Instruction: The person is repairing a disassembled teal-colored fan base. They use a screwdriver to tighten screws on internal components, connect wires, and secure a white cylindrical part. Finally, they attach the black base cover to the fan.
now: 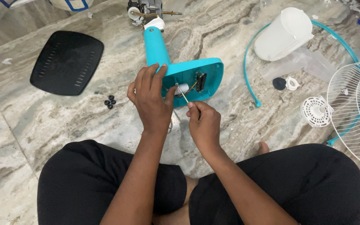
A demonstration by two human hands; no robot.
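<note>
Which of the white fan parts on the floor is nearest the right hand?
The small round white hub piece, just left of the wire grille. The white motor cover lies farther from the right hand, up by the teal ring.

Left hand [151,98] grips the open underside of the teal fan base [192,79], lying on its side on the marble floor [42,125]. Right hand [205,123] pinches a thin screwdriver [183,95], tip inside the base by a white part. Black plate [66,61] and small black feet [110,101] left; white grille [355,108] right.
</note>
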